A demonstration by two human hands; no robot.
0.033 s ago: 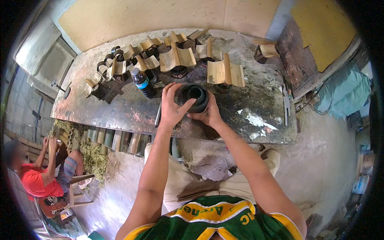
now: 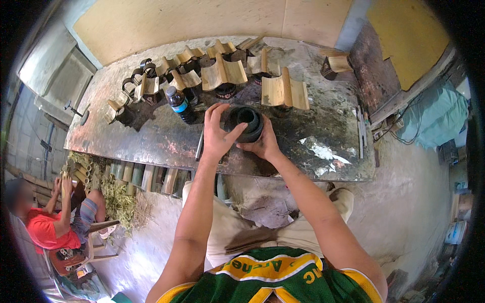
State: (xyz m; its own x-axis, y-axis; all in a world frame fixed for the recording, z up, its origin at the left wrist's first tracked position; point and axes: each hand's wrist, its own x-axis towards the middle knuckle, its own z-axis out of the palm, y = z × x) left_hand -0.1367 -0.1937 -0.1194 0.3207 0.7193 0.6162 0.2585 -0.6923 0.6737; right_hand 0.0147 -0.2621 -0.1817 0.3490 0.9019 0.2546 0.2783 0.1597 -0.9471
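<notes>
Both of my hands hold a dark round pot-like piece (image 2: 244, 132) with a ring-shaped opening at its top, over the near middle of the workbench. My left hand (image 2: 220, 132) grips its left side, fingers at the far edge and thumb across the top rim. Around the right and near side curls my right hand (image 2: 265, 141). Whether the base touches the bench is hidden. Just left stands a dark bottle (image 2: 180, 105) with a blue label. Beyond the hands, several dark cups carry curved split-bamboo pieces (image 2: 225, 73) on top.
Bench (image 2: 151, 136) edge runs before my knees. Thin metal rods (image 2: 361, 132) lie at its right end, near a torn white patch (image 2: 323, 151). Bamboo lengths (image 2: 151, 178) stand below the bench. At left, a seated person in red (image 2: 48, 227) holds a thin strip.
</notes>
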